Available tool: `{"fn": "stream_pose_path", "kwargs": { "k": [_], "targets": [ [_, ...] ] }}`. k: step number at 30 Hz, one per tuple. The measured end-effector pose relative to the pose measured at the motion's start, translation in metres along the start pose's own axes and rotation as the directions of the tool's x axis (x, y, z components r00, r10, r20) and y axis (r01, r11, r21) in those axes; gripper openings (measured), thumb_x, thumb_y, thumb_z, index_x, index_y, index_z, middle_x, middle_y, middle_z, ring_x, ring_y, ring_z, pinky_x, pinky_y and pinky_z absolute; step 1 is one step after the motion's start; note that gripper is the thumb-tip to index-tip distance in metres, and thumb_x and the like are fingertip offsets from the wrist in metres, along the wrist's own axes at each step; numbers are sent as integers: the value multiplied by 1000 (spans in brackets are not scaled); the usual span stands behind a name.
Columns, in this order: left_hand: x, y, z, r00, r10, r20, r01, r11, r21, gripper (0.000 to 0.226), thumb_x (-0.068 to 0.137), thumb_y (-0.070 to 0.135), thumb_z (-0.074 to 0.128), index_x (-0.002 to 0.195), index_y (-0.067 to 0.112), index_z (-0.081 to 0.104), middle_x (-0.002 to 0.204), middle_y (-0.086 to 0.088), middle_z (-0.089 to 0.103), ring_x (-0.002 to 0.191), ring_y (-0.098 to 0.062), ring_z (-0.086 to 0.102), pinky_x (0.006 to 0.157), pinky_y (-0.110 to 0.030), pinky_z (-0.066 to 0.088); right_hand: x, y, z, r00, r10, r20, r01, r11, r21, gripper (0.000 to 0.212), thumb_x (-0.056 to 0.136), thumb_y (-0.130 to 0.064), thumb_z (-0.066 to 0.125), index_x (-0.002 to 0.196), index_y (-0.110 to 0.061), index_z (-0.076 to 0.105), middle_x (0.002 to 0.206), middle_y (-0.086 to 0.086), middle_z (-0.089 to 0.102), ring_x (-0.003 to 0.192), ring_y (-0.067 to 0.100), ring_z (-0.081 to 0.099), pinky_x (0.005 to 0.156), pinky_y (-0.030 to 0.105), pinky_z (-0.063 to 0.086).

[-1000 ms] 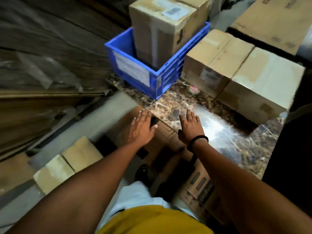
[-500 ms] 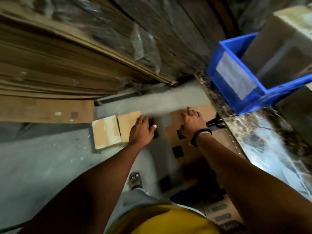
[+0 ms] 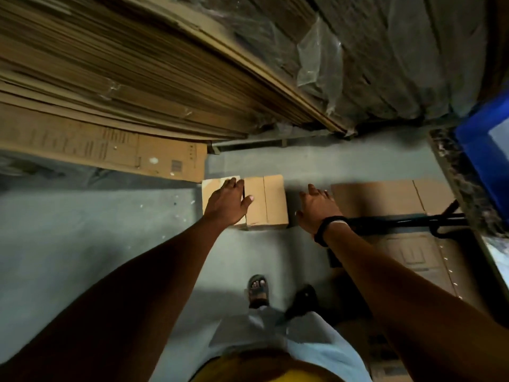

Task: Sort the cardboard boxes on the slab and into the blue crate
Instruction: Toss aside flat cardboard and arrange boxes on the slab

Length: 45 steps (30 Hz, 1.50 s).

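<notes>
The left box [image 3: 209,188] and right box [image 3: 265,202] sit side by side on the floor [image 3: 82,244], long sides running near to far, with stacked flat cardboard [image 3: 110,92] beyond them and the blue crate [image 3: 479,150] on the slab [image 3: 462,194] well to the right, the left hand [image 3: 227,201] spread flat over the left box and the right hand [image 3: 316,208] loose and empty just right of both.

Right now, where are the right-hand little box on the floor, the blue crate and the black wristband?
right-hand little box [image 3: 271,202], head view, middle of its top face.
blue crate [image 3: 476,144], head view, its blue side wall.
black wristband [image 3: 326,227], head view, band across the wrist.
</notes>
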<state>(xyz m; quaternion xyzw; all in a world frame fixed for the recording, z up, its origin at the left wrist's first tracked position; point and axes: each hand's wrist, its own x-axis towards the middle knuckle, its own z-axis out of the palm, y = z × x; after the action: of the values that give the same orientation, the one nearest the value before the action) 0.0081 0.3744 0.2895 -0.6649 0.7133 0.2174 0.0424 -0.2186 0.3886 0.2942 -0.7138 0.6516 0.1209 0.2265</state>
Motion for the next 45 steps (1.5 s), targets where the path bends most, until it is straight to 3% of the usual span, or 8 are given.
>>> {"fn": "stream_pose_path", "kwargs": {
  "k": [7,11,15,19,24,29,38,45],
  "targets": [
    [61,-31,-29,994,95,58,-102,985,136,59,100,44,44,148,12,35,156,-11,34,143,-27,31,112,-41,32,44,-20,37,992,-8,126,-4,995,96,45,89,-25,52,133,-17,48,148,16,38,133,37,38,114,46,29],
    [98,-44,-29,993,74,89,-84,990,117,62,100,47,42,151,13,31,158,-10,31,146,-25,28,115,-41,29,68,-22,59,973,60,221,-131,938,320,45,90,-28,58,133,-16,50,137,12,49,124,33,49,105,39,42],
    [136,-50,-18,981,92,172,-119,981,151,63,101,47,41,153,13,28,159,-9,28,147,-24,24,117,-40,26,97,-16,77,903,256,346,-428,619,658,50,87,-25,65,133,-8,53,131,14,58,119,31,55,94,32,48],
    [181,-51,-1,960,137,244,-185,965,185,63,101,46,41,153,13,29,159,-9,29,147,-25,25,117,-40,25,124,-3,101,792,372,485,-587,242,773,51,89,-21,66,134,-4,50,132,11,55,114,28,57,58,7,41],
    [258,-52,36,926,200,321,-275,939,206,64,100,48,42,152,13,30,158,-8,31,146,-23,28,116,-37,25,166,1,147,681,455,574,-618,-63,784,59,82,-21,73,134,-3,51,134,13,56,121,31,53,95,31,42],
    [339,-56,94,889,251,383,-321,939,128,64,99,46,47,150,10,35,152,-13,41,138,-29,40,111,-39,32,225,-3,196,600,486,636,-591,-267,761,66,86,-23,70,142,-4,42,146,13,45,131,30,44,102,31,37],
    [451,-88,224,841,203,501,-257,966,40,66,98,48,49,151,12,32,153,-15,39,139,-31,39,112,-37,31,331,-40,314,469,486,737,-399,-628,668,80,86,-20,70,152,-10,24,157,10,27,142,30,30,113,38,28],
    [520,-111,324,844,129,521,-204,975,89,74,95,51,54,152,10,30,156,-13,34,142,-29,35,116,-37,29,364,-30,411,388,450,804,-348,-736,580,82,88,-20,69,153,-12,20,158,9,24,142,31,28,110,36,30]
  ]
}}
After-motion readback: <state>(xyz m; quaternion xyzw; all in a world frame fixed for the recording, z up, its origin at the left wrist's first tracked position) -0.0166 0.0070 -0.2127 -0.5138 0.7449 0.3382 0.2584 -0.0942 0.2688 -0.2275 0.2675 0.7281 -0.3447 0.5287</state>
